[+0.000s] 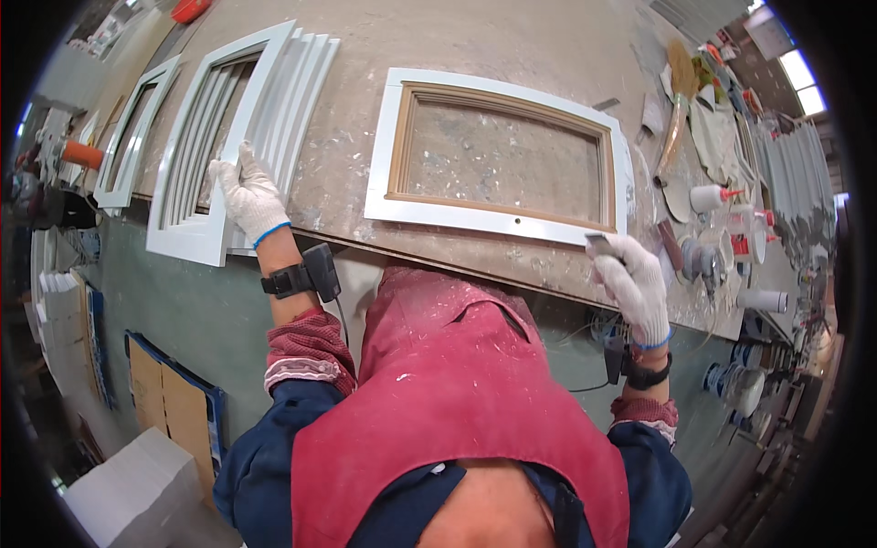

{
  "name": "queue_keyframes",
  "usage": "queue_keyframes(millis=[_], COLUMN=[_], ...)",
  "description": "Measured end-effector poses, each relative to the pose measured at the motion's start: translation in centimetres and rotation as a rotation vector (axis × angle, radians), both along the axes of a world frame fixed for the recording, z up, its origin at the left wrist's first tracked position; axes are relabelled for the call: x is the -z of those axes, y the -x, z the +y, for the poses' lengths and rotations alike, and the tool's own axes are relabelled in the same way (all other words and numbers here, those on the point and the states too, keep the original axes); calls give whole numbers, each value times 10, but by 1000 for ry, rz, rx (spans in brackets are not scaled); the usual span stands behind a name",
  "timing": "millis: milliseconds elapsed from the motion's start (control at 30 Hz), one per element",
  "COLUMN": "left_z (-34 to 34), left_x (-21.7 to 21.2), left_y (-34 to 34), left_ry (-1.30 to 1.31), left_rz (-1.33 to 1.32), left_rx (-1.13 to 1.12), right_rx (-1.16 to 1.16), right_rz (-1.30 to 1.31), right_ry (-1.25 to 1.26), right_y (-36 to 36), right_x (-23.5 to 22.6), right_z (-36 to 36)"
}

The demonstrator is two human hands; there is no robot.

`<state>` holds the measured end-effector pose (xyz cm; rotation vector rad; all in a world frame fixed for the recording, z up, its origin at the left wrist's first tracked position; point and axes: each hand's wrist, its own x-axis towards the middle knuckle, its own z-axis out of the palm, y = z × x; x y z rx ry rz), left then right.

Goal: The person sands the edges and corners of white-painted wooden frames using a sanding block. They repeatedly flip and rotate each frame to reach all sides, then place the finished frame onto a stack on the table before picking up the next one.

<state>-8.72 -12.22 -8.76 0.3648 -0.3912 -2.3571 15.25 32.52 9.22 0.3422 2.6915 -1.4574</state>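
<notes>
Surface point(512, 55), dusty and paint-flecked, carries three lots of white frames: one stack point(233, 137) of about five at the left edge, one single frame point(498, 151) with a wooden inner rim at centre, and one frame point(132, 137) farther left. The left hand point(248, 196), gloved, lies open on the stack. The right hand point(632, 279) grips one small grey block point(603, 245) at the single frame's lower right corner.

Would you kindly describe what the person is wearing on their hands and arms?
Both hands wear white knitted work gloves with blue cuff edging: left hand, right hand. Each wrist carries a black strap holding a small black box, left wrist device, right wrist device, with a thin cable trailing away. Sleeves are dark blue, covered by red patterned oversleeves with pale elastic cuffs.
</notes>
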Motion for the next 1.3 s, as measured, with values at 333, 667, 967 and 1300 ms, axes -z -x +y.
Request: queue_keyframes(millis=[333, 667, 967, 1300], left_z=[70, 168, 190, 237], left_x=[-48, -64, -61, -40], left_y=[-55, -96, -118, -159], left_ry=[461, 2311, 2547, 2669], left_rz=[-210, -204, 234, 480], left_rx=[815, 612, 739, 627], right_rx=[595, 711, 613, 413], right_rz=[327, 351, 394, 318], right_ry=[-482, -558, 73, 304], right_y=[-29, -36, -99, -111], right_x=[143, 163, 154, 148], right_z=[110, 53, -5, 3])
